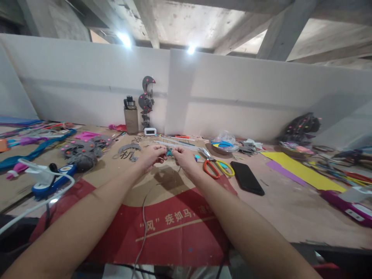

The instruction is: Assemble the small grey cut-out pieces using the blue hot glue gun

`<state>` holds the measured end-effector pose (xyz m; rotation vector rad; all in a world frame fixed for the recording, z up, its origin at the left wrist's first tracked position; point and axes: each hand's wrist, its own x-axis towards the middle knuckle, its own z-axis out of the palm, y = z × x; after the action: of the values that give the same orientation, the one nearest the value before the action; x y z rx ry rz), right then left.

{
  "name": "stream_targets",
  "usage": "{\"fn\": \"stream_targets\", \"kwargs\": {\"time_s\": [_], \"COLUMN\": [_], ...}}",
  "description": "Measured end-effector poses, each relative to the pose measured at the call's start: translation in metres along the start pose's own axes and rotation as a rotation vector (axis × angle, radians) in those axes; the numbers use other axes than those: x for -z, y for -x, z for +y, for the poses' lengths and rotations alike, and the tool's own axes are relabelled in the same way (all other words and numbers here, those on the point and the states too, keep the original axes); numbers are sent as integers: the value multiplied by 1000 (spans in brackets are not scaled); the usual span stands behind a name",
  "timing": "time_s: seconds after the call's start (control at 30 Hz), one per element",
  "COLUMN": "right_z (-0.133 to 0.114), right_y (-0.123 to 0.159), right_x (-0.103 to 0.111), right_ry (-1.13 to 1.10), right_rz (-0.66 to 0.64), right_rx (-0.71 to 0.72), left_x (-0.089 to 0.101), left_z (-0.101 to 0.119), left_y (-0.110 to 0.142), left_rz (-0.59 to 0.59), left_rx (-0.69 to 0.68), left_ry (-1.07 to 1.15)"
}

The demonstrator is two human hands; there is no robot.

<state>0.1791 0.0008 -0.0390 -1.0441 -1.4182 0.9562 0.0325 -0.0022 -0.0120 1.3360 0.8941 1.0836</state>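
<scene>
Above the cardboard, my left hand (155,157) and my right hand (183,158) meet with fingertips pinched. Between them is a small teal piece (169,152), gripped from both sides; its exact shape is too small to make out. A thin grey cord (144,221) trails over the cardboard below my hands and down past its front edge. Just right of my right hand lie scissors (216,166) with red and yellow handles. A grey curved cutout (129,149) rests left of my left hand.
A red and brown cardboard sheet (174,248) covers the table's middle. A black phone (247,178) lies right of the scissors. Behind stand a bottle (131,120) and a small white clock (150,131). A blue power strip (54,182) sits left, yellow sheet (299,170) right.
</scene>
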Motion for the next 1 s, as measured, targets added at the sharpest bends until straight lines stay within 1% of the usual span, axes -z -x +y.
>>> {"fn": "stream_targets", "kwargs": {"time_s": [0.17,0.37,0.43,0.5,0.63,0.67,0.7,0.73,0.83,0.9,0.93,1.0], "right_z": [-6,-9,-8,-8,-8,-8,-9,-9,-10,-11,-11,-11], "right_y": [4,7,8,7,5,5,5,5,5,5,5,6], "right_x": [-1,-4,-4,-4,-2,-2,-1,0,1,1,1,0], "right_ry": [43,49,34,2,-98,-119,-133,-140,-137,-140,-139,-131], "right_rz": [1,-10,-11,-9,-9,-5,1,6,8,3,3,9], "right_rx": [14,-14,-25,-56,-118,-129,-139,-148,-158,-157,-156,-152], "left_x": [0,3,4,7,15,18,20,22,25,26,26,26], "left_z": [0,-7,-8,-9,-10,-12,-14,-17,-26,-31,-32,-31], "left_y": [0,-6,-7,-8,-11,-12,-14,-15,-20,-21,-22,-22], "left_rz": [16,36,30,3,-117,-127,-115,-78,112,200,221,226], "left_rx": [-14,0,11,25,39,48,59,62,34,27,26,21], "left_ry": [5,-89,-87,-35,158,187,192,175,52,-6,-15,-3]}}
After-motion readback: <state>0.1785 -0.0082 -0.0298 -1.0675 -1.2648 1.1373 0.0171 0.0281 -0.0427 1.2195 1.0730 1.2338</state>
